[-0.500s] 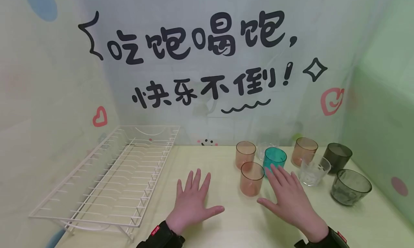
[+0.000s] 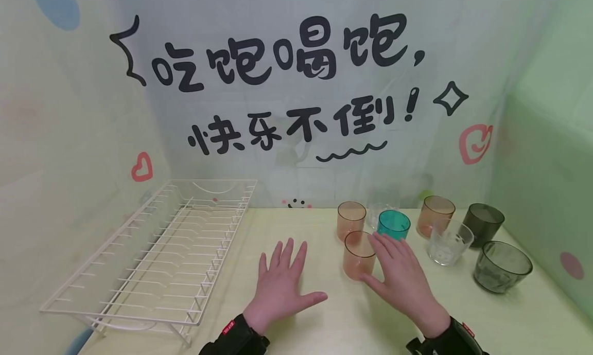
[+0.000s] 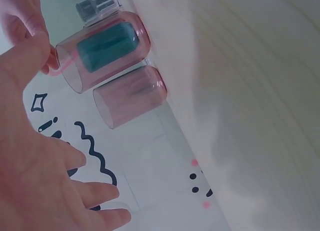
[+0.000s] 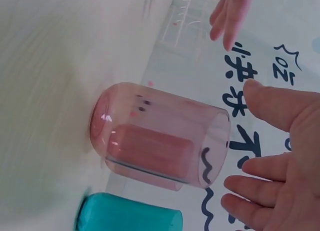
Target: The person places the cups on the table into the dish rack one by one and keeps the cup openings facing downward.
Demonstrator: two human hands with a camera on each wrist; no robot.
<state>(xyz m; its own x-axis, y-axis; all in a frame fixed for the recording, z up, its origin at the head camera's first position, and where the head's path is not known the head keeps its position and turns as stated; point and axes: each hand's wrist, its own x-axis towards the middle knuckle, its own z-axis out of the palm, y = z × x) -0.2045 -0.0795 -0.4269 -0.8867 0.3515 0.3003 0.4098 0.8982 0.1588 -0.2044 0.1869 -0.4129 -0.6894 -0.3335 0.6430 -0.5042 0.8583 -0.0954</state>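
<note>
My right hand (image 2: pixel 402 278) hovers by the nearest pink glass cup (image 2: pixel 356 262), its fingertips overlapping the rim's right side in the head view. The right wrist view shows that cup (image 4: pixel 155 126) upright, the thumb and fingers spread around its rim end. A teal cup (image 2: pixel 394 223) stands just behind the hand, partly covered by it. Another pink cup (image 2: pixel 350 220) is farther back. To the left, my left hand (image 2: pixel 280 293) is spread above the table, fingers straight, holding nothing. The left wrist view has its fingers (image 3: pixel 95 193) extended below the cups.
A white wire dish rack (image 2: pixel 157 257) stands on the left of the table (image 2: pixel 324 324). At right are a third pink cup (image 2: pixel 435 217), a clear glass (image 2: pixel 449 247), a dark grey cup (image 2: pixel 483 225) and a grey glass bowl (image 2: pixel 502 268). A printed curtain hangs behind.
My right hand has moved left, from in front of the teal cup to the right side of the front pink cup. The left hand has shifted slightly right. The cups stay put.
</note>
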